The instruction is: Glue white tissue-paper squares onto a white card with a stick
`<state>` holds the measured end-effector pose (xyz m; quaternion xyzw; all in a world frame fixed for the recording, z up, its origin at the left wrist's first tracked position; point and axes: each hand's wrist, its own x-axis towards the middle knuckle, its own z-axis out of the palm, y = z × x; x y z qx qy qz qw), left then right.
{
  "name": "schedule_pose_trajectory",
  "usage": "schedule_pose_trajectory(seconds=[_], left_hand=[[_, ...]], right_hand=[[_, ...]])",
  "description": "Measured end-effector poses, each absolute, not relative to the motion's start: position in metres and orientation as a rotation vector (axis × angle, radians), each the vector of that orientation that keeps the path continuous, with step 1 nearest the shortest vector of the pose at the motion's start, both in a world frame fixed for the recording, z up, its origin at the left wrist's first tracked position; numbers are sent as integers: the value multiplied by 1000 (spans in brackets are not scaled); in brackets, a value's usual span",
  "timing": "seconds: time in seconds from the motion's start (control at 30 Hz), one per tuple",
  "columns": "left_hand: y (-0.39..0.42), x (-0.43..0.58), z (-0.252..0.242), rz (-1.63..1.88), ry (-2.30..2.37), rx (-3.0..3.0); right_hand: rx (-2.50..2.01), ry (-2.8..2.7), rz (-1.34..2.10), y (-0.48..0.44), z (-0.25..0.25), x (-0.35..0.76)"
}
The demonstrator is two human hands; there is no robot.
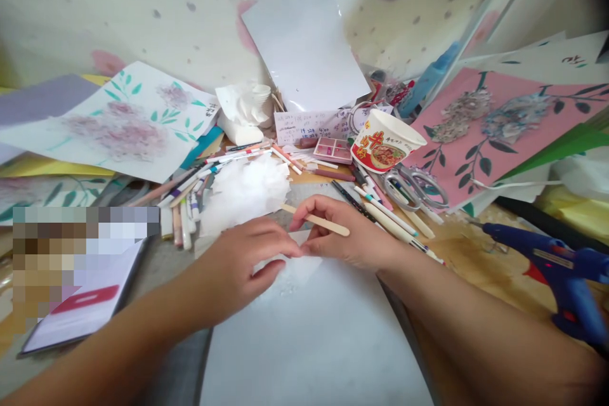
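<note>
A flat wooden stick rests in my right hand, whose fingers are curled round it above the top of a white sheet. My left hand comes in from the left, its fingertips meeting those of my right hand. Its thumb is a little apart from the fingers; whether something small and white is pinched between the fingertips is too unclear to tell. Just behind the hands lies a pile of torn white paper. A faint patch of clear or whitish matter shows on the sheet.
A phone lies at left. Markers, a paper cup, scissors and a palette stand behind. At right is a blue glue gun. Flower pictures flank both sides; tissues sit at the back.
</note>
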<state>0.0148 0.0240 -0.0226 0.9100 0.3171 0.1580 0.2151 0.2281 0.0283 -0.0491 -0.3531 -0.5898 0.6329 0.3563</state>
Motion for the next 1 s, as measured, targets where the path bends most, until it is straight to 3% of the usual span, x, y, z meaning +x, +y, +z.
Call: schedule_pose_trajectory(seconds=[0.23, 0.5, 1.0], left_hand=[[25, 15, -29, 434, 755, 2695], [23, 19, -29, 321, 838, 2638], [23, 22, -32, 155, 938, 2621]], right_hand=[[-1072, -1640, 1463, 28, -45, 224], [-1072, -1331, 1155, 25, -41, 228], [-1109, -1484, 1397, 22, -53, 216]])
